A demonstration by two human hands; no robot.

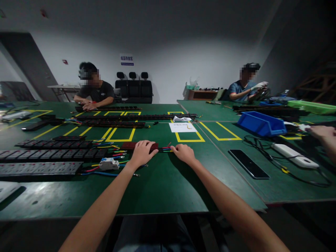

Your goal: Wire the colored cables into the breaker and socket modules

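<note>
My left hand lies over a dark red oblong block, its fingers wrapped across the right part and hiding it. Thin coloured wires, red, blue and green among them, run from the block's right end. My right hand is closed, thumb and fingers pinching the wires near their free ends. Left of my left hand lie several black power strips with loose wires at their right ends. A white circuit breaker rests on the wires of the nearest strips.
The green table bears yellow tape outlines. To the right are a smartphone, a white power strip with black cable, and a blue bin. A paper sheet lies ahead. Two people sit opposite; another person's hand reaches in at right.
</note>
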